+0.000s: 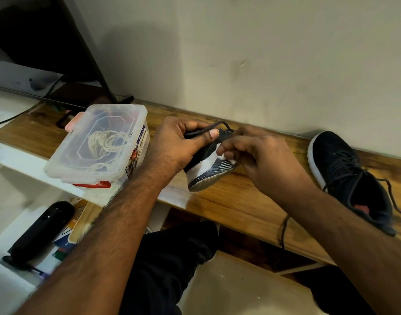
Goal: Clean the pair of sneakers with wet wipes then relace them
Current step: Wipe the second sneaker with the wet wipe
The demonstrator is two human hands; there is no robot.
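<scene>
The sneaker [207,164] being worked on is held tilted on its side above the wooden surface [231,201], its ribbed sole turned toward the camera. The left hand [183,142] grips its upper, fingers curled round it with the thumb pressing a dark lace [208,128] against the shoe. The right hand [258,153] pinches a white wet wipe [224,156] against the white sidewall near the sole, so the cleaning step looks to be under way on this shoe. The second sneaker [347,176] rests on the surface well apart to the right, its laces loose and one trailing over the edge; whether it has been wiped cannot be told. Relacing appears to remain for both. To the left, a clear lidded plastic box [99,144] holding coiled cord sits at the surface's end, near the left wrist. Below it, a white shelf carries a black handheld device [42,228] and some printed packets. A plain, scuffed pale wall [263,53] backs the surface.
</scene>
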